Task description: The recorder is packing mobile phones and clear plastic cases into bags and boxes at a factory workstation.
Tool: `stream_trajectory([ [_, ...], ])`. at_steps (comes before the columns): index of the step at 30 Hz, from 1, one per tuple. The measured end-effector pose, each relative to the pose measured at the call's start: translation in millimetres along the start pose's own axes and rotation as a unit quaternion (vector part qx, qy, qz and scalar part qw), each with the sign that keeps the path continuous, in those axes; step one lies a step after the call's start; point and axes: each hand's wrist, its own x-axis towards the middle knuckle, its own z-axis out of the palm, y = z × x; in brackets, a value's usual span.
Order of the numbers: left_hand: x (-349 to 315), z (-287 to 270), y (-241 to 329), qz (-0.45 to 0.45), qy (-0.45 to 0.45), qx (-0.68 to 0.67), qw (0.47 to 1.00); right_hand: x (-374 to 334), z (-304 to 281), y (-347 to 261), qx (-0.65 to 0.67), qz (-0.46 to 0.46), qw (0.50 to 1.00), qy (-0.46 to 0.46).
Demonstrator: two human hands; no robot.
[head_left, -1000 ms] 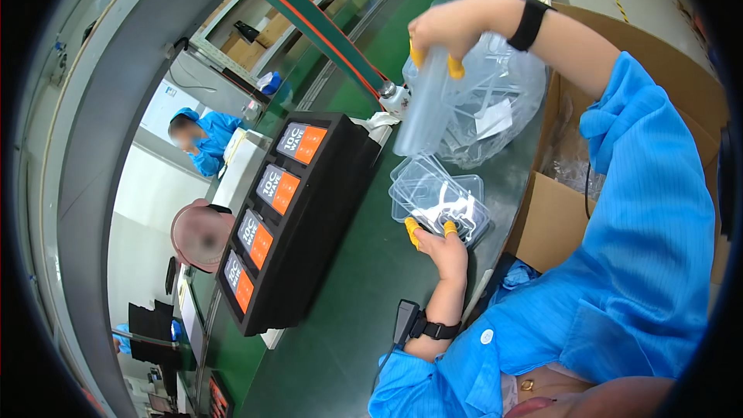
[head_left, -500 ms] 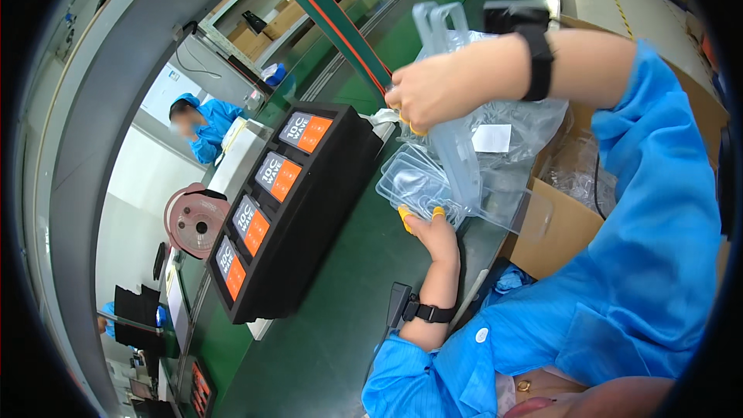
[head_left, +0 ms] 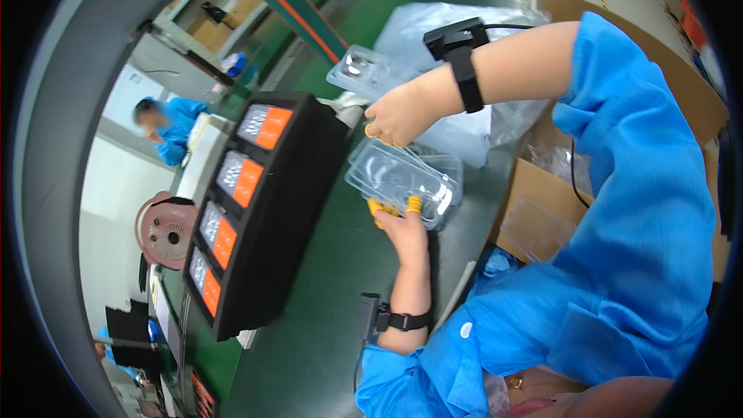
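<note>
Clear plastic trays (head_left: 398,174) lie in a loose stack on the green worktop. At the near edge of the stack is my left hand (head_left: 404,234), with yellow covers on its fingertips; thumb and fingers grip the rim. My right hand (head_left: 414,111) is over the far edge, its fingers curled in and closed on clear plastic. Which tray it pinches is partly hidden. Another clear tray (head_left: 357,70) shows just beyond this hand, its other end covered by the hand. Both wrists carry black straps with small black devices.
Left of the stack stands a black holder (head_left: 290,201) with several orange-and-grey boxes (head_left: 219,240). A clear plastic bag (head_left: 503,120) lies on the right, by an open cardboard box (head_left: 534,193) containing clear plastic. A pink fan (head_left: 172,236) and a person in blue (head_left: 178,128) are across the bench.
My right hand has come down toward the stack. The clear plastic it held upright no longer stands up, and a tray now shows beyond it. My left hand stays at the stack.
</note>
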Motion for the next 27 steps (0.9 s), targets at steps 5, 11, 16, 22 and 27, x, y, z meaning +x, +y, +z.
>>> stream_trajectory([
  [5,6,-10,15,-0.091,-0.06,-0.023,0.994,-13,55,-35,0.071,0.122,0.984,0.112],
  [11,6,-5,10,-0.095,-0.078,-0.066,0.99,-29,41,-50,0.121,0.278,0.948,0.092],
  [16,6,-19,41,-0.141,-0.121,0.042,0.982,-39,-28,-82,0.374,0.442,0.809,0.097],
  [22,5,-10,32,-0.124,-0.092,0.044,0.987,-34,-4,-137,0.361,0.429,0.823,0.091],
  [27,15,-28,18,-0.199,-0.163,-0.243,0.935,-39,-18,-136,0.328,0.443,0.809,0.204],
])
